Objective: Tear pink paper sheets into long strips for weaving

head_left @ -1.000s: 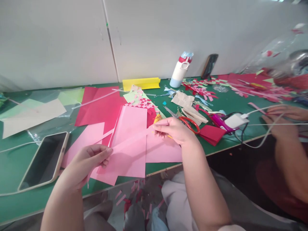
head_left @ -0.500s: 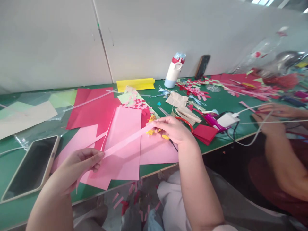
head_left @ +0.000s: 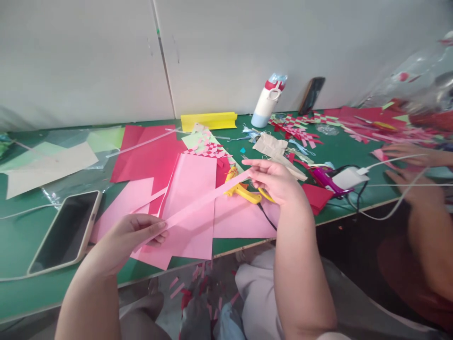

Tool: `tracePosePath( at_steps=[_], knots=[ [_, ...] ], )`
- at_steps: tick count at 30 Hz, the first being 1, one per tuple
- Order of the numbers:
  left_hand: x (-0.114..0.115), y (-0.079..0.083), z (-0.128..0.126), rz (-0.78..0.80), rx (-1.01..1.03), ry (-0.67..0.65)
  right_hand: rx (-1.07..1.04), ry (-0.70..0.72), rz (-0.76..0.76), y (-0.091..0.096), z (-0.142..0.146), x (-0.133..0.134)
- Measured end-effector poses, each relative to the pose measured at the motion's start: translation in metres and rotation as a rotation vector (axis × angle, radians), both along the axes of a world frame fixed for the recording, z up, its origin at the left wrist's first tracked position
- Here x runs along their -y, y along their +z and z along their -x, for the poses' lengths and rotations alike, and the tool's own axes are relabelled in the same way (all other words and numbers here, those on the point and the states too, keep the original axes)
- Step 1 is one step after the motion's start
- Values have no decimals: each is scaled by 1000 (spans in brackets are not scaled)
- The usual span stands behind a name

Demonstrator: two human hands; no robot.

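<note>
A long pale pink paper strip (head_left: 207, 199) is stretched slantwise between my hands, above the table. My left hand (head_left: 141, 231) pinches its lower end, in front of the pink paper sheets (head_left: 193, 189). At the upper end, my right hand (head_left: 274, 178) grips the strip between thumb and fingers. Just left of and below my right hand lies a yellow hot glue gun (head_left: 244, 192), its black cord running toward the table edge. Part of a yellow-handled tool behind my right hand is hidden. Red paper sheets (head_left: 150, 153) lie behind the pink ones.
A smartphone (head_left: 67, 233) lies at the left. Farther back are a folded yellow paper (head_left: 208, 121), a white and blue bottle (head_left: 269, 101) and a leaning dark phone (head_left: 311, 95). A white charger (head_left: 350, 178) with cables sits right. Another person's hands (head_left: 406, 165) work at the far right.
The view has turned slightly, so the table things appear farther right. My right hand has moved outward along the strip, uncovering the glue gun, and a longer stretch of strip shows between my hands.
</note>
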State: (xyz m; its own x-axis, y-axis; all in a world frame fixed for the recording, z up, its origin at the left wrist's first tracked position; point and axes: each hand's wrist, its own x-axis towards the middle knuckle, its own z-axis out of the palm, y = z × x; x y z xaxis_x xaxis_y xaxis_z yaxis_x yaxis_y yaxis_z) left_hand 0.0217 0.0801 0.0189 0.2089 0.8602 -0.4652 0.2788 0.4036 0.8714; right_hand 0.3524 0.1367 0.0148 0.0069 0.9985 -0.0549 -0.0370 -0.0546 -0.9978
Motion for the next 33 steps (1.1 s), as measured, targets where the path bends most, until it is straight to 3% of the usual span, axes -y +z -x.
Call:
tracePosePath(
  at_steps=[9, 14, 18, 22, 26, 33],
  knots=[
    [6, 2, 10, 66, 7, -5, 64, -181, 14, -4, -7, -6],
    [6, -1, 8, 67, 71, 84, 419, -310, -227, -2, 33, -1],
    [5, -7, -11, 52, 227, 228, 575, -165, -418, 3, 93, 20],
    [4, -11, -30, -20, 429, 269, 623, 163, -644, 1, 137, 40],
    [6, -7, -33, -109, 526, 203, 676, 190, -753, -3, 148, 43],
    [11, 0, -22, -96, 579, 246, 673, 293, -857, 2, 142, 44]
  ],
)
